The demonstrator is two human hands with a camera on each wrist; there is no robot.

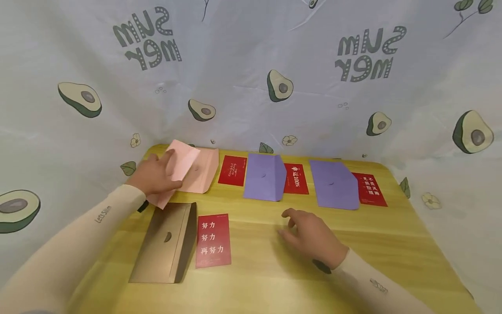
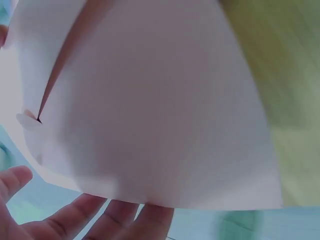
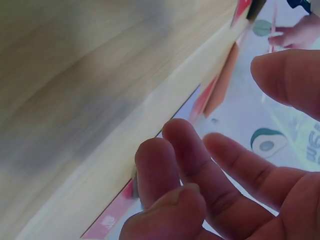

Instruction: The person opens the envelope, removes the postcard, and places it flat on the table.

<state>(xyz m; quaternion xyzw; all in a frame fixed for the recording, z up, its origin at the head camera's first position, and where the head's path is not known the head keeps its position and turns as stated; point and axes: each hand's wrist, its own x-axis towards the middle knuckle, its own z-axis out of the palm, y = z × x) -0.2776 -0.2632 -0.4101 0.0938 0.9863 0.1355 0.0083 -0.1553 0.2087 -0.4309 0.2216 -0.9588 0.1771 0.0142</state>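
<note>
At the table's far left, my left hand (image 1: 154, 175) holds a light pink envelope (image 1: 183, 158) raised at a tilt. In the left wrist view the pale envelope (image 2: 170, 115) fills most of the picture, with fingertips (image 2: 155, 220) along its edge. Partly behind it, another pink envelope (image 1: 201, 176) lies on the table. Below the hand are a brown envelope (image 1: 154, 250) with its flap open and a red card (image 1: 213, 256) with white characters. My right hand (image 1: 315, 239) hovers over the table's middle right, fingers loosely bent and holding nothing.
Along the back of the yellow wood-grain table (image 1: 259, 279) lie a red card (image 1: 232, 171), a purple envelope (image 1: 262, 179), another red card (image 1: 296, 179), a second purple envelope (image 1: 333, 185) and a red card (image 1: 370, 189). An avocado-print curtain (image 1: 243, 52) hangs behind.
</note>
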